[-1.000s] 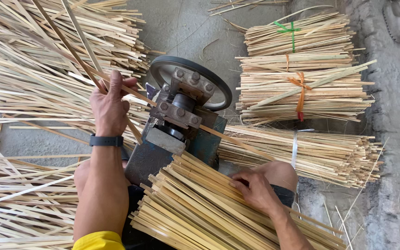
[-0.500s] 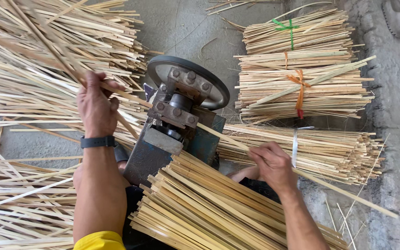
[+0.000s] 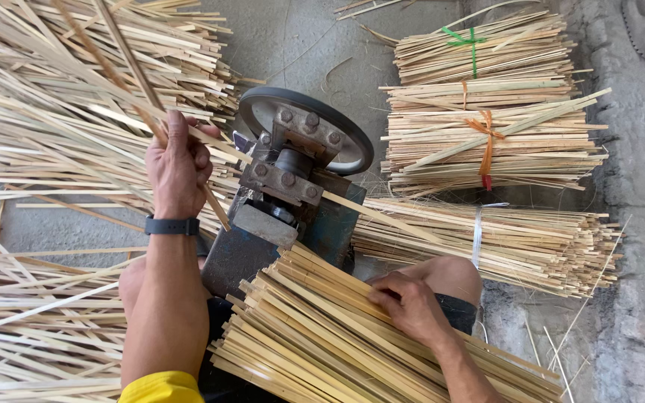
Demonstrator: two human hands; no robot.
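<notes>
A small metal machine [image 3: 278,216] with a grey flywheel [image 3: 306,128] stands on the concrete floor in front of me. My left hand [image 3: 177,168], with a black band on the wrist, grips thin bamboo strips [image 3: 125,71] that slant up to the left beside the machine. My right hand [image 3: 408,302] lies on a stack of thicker bamboo slats [image 3: 322,343] across my lap, fingers curled on one slat. Another slat [image 3: 390,220] sticks out of the machine to the right.
Loose split strips [image 3: 46,134] are heaped on the left. Tied bundles [image 3: 487,134] with orange and green ties lie at the right, above a white-tied bundle [image 3: 502,239]. A rough concrete edge [image 3: 636,186] runs along the far right.
My right hand came back from the right onto the slat stack on my lap. My left hand stayed by the machine with the thin strips.
</notes>
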